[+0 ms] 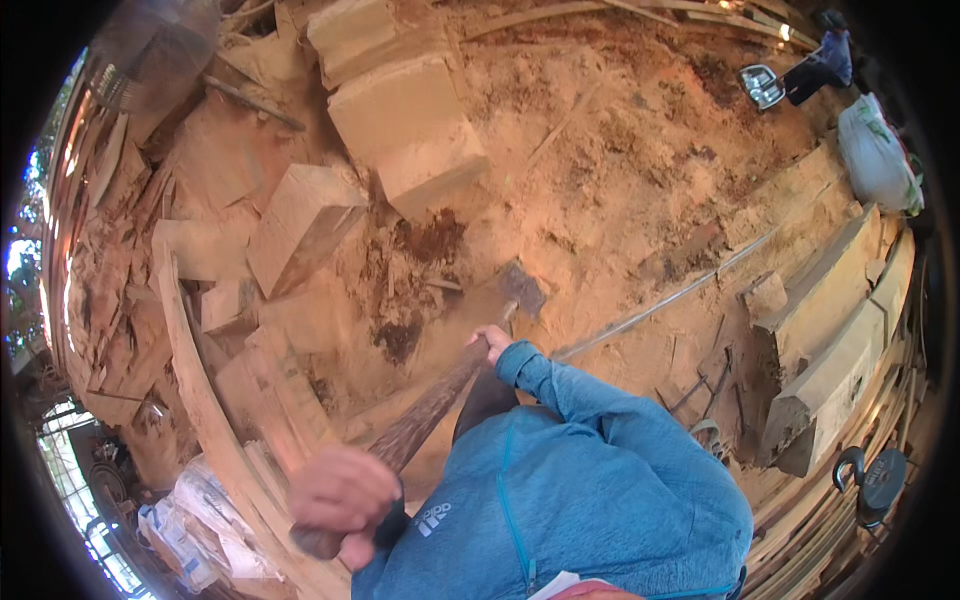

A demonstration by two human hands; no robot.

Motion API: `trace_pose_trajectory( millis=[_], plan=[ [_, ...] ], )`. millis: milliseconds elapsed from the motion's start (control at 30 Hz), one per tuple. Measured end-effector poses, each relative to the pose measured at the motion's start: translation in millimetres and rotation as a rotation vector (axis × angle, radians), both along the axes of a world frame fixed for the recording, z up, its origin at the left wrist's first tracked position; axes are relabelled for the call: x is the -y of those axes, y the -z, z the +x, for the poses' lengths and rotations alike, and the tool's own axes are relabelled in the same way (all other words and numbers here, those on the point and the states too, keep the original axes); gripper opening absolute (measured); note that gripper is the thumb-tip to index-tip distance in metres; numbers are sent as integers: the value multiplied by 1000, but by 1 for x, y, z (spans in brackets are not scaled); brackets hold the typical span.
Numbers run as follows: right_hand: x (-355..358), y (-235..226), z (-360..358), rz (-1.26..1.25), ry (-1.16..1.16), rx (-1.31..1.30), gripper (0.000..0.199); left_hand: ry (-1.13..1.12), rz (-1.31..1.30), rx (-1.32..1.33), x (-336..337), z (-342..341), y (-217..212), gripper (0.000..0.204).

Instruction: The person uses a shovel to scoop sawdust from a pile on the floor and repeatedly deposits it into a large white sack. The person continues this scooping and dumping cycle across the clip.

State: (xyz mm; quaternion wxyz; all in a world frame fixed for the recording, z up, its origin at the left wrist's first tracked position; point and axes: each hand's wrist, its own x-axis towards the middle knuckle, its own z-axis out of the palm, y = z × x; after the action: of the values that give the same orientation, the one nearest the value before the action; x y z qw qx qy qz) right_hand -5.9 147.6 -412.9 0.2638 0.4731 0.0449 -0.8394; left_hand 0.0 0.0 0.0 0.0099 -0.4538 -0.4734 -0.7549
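Note:
Both my hands grip a long-handled tool with a flat grey metal blade (525,290); whether it is a hoe or a shovel I cannot tell. Its thick brown wooden handle (425,415) slants from lower left up toward the middle. My left hand (345,490), blurred, is closed round the handle's near end. Farther down, close to the blade, the fingers of my right hand (490,342) wrap the shaft. The blade rests at or just over the ground, which is covered with loose orange-brown sawdust (620,150).
Large squared wood blocks (405,125) and a smaller block (305,225) lie ahead to the left. A narrow metal rail (670,308) crosses the ground at right, beside heavy beams (825,390). A hook block (880,485) hangs right; a person (830,60) and white sack (875,155) are far right.

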Motion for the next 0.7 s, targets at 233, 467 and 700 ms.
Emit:
trace_pose_trajectory(
  millis=[233,467,700],
  plan=[
    [26,26,-72,32,7,28,16,-161,-34,101,42,-36,55,35],
    [58,87,-99,139,40,231,13,-755,-417,580,109,-13,78,41],
    [110,104,-56,312,-25,267,15,-444,-1240,1086,180,4,29,61]
  ],
)
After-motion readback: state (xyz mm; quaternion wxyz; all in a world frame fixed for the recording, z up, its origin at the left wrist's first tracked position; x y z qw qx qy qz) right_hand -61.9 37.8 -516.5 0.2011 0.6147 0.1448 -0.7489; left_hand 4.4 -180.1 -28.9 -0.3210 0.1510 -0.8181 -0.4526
